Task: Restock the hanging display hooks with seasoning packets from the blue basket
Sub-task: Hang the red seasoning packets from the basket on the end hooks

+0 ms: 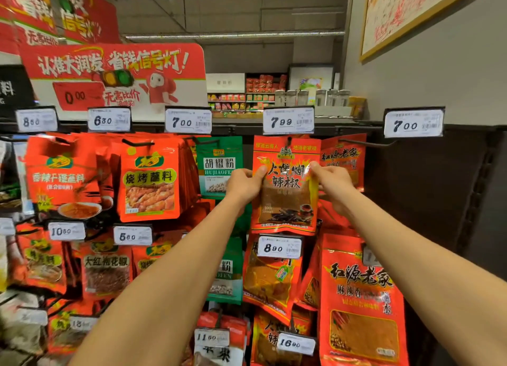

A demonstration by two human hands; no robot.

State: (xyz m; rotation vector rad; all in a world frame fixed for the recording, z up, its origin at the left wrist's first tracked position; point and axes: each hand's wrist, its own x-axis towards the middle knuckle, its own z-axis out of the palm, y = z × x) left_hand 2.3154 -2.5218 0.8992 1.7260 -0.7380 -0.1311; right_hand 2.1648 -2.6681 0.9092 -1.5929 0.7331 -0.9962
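Observation:
A red chili seasoning packet [285, 201] hangs from the hook under the 7.99 price tag [288, 120] in the top row of the display. My left hand [244, 183] pinches its left edge with thumb on the front. On the opposite edge, my right hand [333, 183] pinches the packet near the top. The packet's hole sits at the hook tip just below the tag. The blue basket is out of view.
Red packets [149, 179] and green pepper packets [219, 165] fill the hooks to the left. More red packets [362, 297] hang below and right. A bare hook [367, 144] sticks out under the right 7.00 tag [413, 123]. A dark panel lies to the right.

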